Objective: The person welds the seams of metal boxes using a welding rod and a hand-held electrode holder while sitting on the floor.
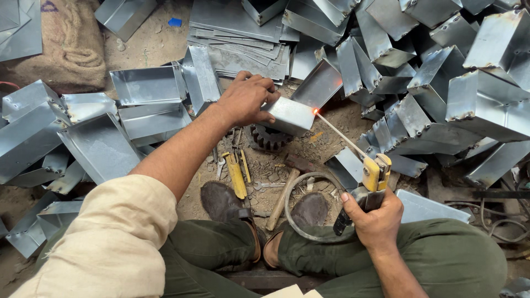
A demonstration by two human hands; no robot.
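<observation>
Gripping a yellow electrode holder, the right hand sets its glowing welding rod against the corner of a small sheet-metal box that the left hand clasps over a toothed gear on the dirt floor.

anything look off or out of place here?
Yes. The right hand touches a glowing welding rod to a sheet-metal box steadied by the bare left hand, close to the hot tip. Pliers and a hammer lie loose in the dirt.
</observation>
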